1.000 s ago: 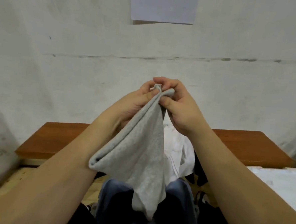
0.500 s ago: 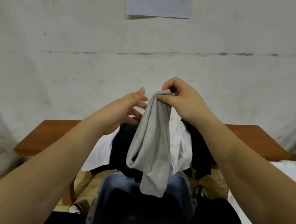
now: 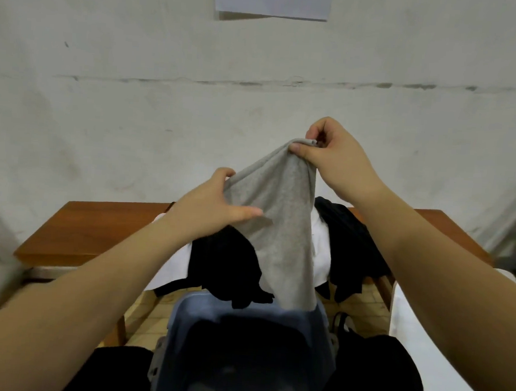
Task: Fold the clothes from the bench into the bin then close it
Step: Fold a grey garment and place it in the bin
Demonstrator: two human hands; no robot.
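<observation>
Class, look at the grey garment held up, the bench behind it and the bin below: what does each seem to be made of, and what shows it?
Grey garment: soft heathered knit, probably cotton jersey; it drapes limply from the hands.
Bench: reddish-brown wood or wood veneer, smooth, with a slight sheen.
Bin: blue-grey, probably moulded plastic; smooth rounded rim, though blurred.

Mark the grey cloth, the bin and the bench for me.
grey cloth [image 3: 282,215]: head view, middle of the hanging fabric.
bin [image 3: 189,310]: head view, left part of its blue rim.
bench [image 3: 97,231]: head view, bare left part of its wooden top.
</observation>
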